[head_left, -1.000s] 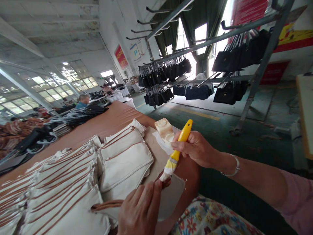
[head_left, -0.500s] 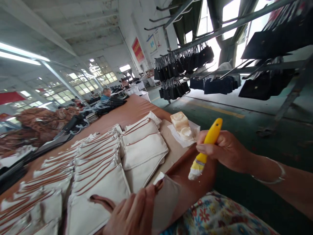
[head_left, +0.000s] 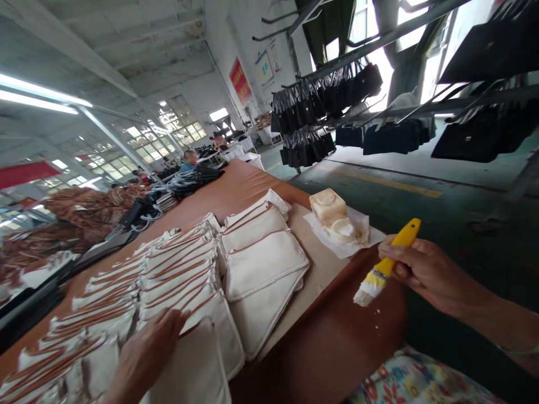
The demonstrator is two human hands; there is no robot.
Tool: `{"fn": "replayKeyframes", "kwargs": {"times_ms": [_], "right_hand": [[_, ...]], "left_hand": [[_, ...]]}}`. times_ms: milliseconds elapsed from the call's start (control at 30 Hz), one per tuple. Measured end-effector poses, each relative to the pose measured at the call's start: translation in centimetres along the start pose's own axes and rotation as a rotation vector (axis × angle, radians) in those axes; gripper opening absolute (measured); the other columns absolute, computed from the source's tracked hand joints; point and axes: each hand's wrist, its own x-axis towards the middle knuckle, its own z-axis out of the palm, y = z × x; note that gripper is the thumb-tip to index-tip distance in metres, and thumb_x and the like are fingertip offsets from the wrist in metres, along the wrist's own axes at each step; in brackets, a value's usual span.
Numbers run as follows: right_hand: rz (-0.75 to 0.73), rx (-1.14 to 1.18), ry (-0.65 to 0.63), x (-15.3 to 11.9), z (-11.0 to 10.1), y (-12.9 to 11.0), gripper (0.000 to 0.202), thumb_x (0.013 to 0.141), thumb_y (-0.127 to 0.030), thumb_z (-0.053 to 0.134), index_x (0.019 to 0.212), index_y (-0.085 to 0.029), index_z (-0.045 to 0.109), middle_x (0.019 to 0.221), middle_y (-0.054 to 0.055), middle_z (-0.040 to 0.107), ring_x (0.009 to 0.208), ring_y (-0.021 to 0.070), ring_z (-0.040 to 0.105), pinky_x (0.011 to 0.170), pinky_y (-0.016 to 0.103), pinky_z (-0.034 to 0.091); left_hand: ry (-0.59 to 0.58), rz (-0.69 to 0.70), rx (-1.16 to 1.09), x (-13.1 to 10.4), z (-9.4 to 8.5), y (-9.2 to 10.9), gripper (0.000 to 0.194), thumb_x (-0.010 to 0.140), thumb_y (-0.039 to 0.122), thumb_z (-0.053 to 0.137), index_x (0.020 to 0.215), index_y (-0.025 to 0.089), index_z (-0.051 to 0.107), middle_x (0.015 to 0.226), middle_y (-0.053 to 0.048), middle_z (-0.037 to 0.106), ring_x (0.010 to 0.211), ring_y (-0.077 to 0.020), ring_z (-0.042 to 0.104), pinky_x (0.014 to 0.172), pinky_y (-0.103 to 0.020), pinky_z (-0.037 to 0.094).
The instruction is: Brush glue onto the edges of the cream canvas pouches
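Observation:
A paintbrush (head_left: 393,255) with a yellow handle is gripped in my right hand (head_left: 425,269). Its bristles point down to the left and carry white paste, with small white drips below. My left hand (head_left: 151,348) is closed on the brown-trimmed top edge of a cream fabric pouch (head_left: 193,365) at the near end of the middle row; its fingertips are partly hidden. More cream pouches (head_left: 265,264) lie overlapped in rows to either side. Beyond the brush, a crusted plastic container (head_left: 328,207) with white paste at its mouth rests on a white sheet (head_left: 373,235).
Brown sheeting (head_left: 240,179) covers the table, its right edge hanging down near my floral-clothed lap (head_left: 404,376). Racks of black bags (head_left: 298,118) stand to the right. Brown material (head_left: 84,213) is heaped at left. A person (head_left: 189,161) sits farther back.
My left hand has moved left from the table edge onto the middle row, bringing a pouch with it. My right hand and the brush appear farther right, and the view has shifted slightly.

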Motion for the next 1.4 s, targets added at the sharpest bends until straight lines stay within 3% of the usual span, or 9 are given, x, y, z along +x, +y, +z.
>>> {"fn": "replayKeyframes", "kwargs": {"times_ms": [133,267,367,467,600,800,1000,1200,1400], "right_hand": [[0.038,-0.023,0.099,0.7,-0.4,1.3,0.038,0.071,-0.047,0.079,0.063,-0.016,0.058,0.050,-0.002,0.040,0.044,0.0078,0.031,0.038,0.021,0.026],[0.098,0.001,0.190,1.5,-1.2,2.6,0.034,0.070,-0.048,0.079,0.065,-0.020,0.061,0.052,-0.001,0.040,0.045,0.0103,0.033,0.037,0.022,0.025],[0.118,0.028,0.259,2.2,-1.8,3.5,0.033,0.069,-0.048,0.079,0.063,-0.021,0.061,0.051,-0.001,0.039,0.045,0.0103,0.031,0.036,0.023,0.026],[0.139,0.051,0.291,2.7,-2.1,4.2,0.035,0.068,-0.049,0.079,0.063,-0.020,0.061,0.051,-0.001,0.039,0.044,0.0098,0.031,0.037,0.023,0.027],[0.136,0.105,0.309,3.2,-2.1,4.2,0.035,0.064,-0.048,0.083,0.073,-0.019,0.065,0.054,-0.001,0.042,0.048,0.0097,0.034,0.038,0.020,0.027],[0.029,0.211,0.204,3.4,-1.9,1.6,0.031,0.074,-0.043,0.078,0.073,-0.017,0.061,0.049,-0.005,0.039,0.043,0.0057,0.029,0.040,0.017,0.023],[-0.234,0.345,0.059,2.9,0.1,-3.4,0.022,0.078,-0.032,0.074,0.077,-0.017,0.058,0.050,-0.006,0.041,0.043,0.0052,0.030,0.042,0.018,0.020],[-0.460,0.188,-0.057,0.6,3.2,-5.8,0.020,0.084,-0.032,0.068,0.077,-0.017,0.058,0.052,-0.006,0.043,0.047,0.0075,0.034,0.044,0.021,0.025],[-0.670,-0.170,-0.121,-1.2,4.8,-5.5,0.017,0.090,-0.031,0.061,0.081,-0.016,0.060,0.060,-0.003,0.047,0.053,0.0102,0.042,0.052,0.024,0.036]], "left_hand": [[-0.092,-0.019,-0.042,8.0,5.9,4.3,0.037,0.095,0.037,0.036,0.114,0.015,0.060,0.109,-0.016,0.065,0.102,-0.0314,0.058,0.089,-0.043,0.043],[-0.207,0.078,-0.177,16.5,11.2,11.2,0.038,0.096,0.040,0.039,0.126,0.022,0.054,0.125,-0.011,0.061,0.114,-0.0252,0.055,0.097,-0.037,0.040],[-0.335,0.047,-0.253,21.6,14.4,14.8,0.039,0.096,0.045,0.041,0.116,0.017,0.060,0.115,-0.012,0.064,0.102,-0.0228,0.061,0.089,-0.038,0.045],[-0.462,0.024,-0.326,25.1,15.9,16.6,0.040,0.094,0.050,0.047,0.098,0.014,0.064,0.096,-0.007,0.067,0.086,-0.0184,0.063,0.082,-0.039,0.050],[-0.558,0.073,-0.477,26.9,14.9,17.5,0.031,0.085,0.045,0.062,0.081,0.015,0.066,0.076,-0.001,0.066,0.072,-0.0158,0.061,0.070,-0.031,0.048],[-0.590,0.106,-0.758,24.4,7.6,17.8,0.038,0.081,0.046,0.056,0.095,0.015,0.073,0.074,-0.001,0.070,0.065,-0.0168,0.062,0.057,-0.023,0.040],[-0.691,0.004,-1.062,16.6,-0.2,19.9,0.049,0.080,0.053,0.062,0.107,0.013,0.072,0.086,-0.006,0.073,0.072,-0.0198,0.064,0.061,-0.024,0.046],[-0.640,-0.055,-1.307,9.2,-3.5,22.9,0.035,0.078,0.045,0.070,0.099,0.017,0.076,0.085,-0.005,0.070,0.072,-0.0168,0.059,0.061,-0.022,0.046],[-0.532,-0.012,-1.335,6.2,-6.3,24.6,0.031,0.077,0.043,0.071,0.093,0.017,0.078,0.079,-0.004,0.065,0.070,-0.0153,0.057,0.058,-0.020,0.043]]}}
